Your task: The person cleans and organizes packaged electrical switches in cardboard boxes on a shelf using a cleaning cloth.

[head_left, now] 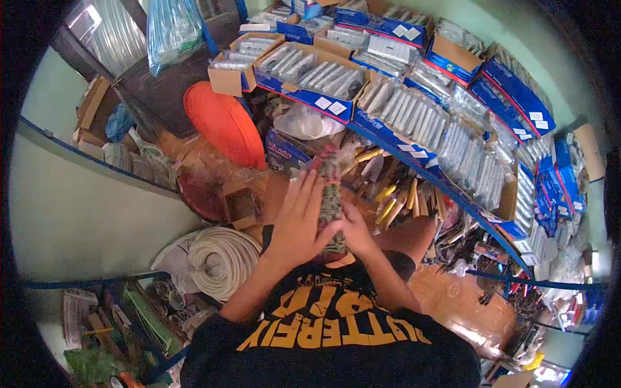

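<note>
A long, narrow bundle (pixel 332 204) with a mottled green-grey surface and reddish ends stands between my two hands in front of my chest; its exact kind is not clear. My left hand (pixel 299 216) presses along its left side with the fingers stretched up and the thumb across the near face. On the opposite side, my right hand (pixel 356 231) holds the lower half, its fingertips partly hidden behind. Clear plastic shows near the bundle's upper end, slightly blurred.
Blue shelves carry open cardboard boxes (pixel 310 68) of plastic-wrapped metal parts. A red-orange round object (pixel 223 123) leans beneath. White coiled hose (pixel 223 262) lies at left. Long yellow-handled items (pixel 388 205) crowd below the shelf. A blue plastic bag (pixel 173 35) hangs at upper left.
</note>
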### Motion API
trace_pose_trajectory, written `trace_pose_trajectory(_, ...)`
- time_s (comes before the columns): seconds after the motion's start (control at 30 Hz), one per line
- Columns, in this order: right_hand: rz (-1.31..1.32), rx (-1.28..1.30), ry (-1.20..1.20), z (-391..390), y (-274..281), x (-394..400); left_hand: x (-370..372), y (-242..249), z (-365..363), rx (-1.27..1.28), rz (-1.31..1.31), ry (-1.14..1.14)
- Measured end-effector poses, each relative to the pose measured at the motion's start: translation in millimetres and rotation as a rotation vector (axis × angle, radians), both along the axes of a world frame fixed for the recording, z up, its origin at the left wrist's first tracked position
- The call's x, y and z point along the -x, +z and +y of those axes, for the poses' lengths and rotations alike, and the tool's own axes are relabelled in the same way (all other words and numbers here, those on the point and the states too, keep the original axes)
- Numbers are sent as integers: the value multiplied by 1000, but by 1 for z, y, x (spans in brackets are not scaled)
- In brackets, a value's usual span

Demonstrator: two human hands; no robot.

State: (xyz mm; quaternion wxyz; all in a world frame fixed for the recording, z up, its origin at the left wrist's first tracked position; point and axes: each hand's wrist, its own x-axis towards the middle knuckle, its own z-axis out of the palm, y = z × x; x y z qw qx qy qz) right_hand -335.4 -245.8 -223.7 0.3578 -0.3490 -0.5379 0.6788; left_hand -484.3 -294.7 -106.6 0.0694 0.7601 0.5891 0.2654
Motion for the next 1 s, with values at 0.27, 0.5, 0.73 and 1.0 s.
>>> trace_pose_trajectory(0.27, -238, -406, 81, 3, 51, -1, 5, -21, 11, -67, -508, 247)
trace_pose_trajectory(0.5, -281, -468, 202, -1, 83, -1, 28, -39, 24, 102, -1033, 320)
trace_pose_trajectory(0.73, -387, -613, -30, 35, 82, 14, 2, -43, 14, 114, -1181, 236)
trace_pose_trajectory(1.0, 212, -201, -66, 26, 82, 24, -21, -57, 14, 78, -1209, 144)
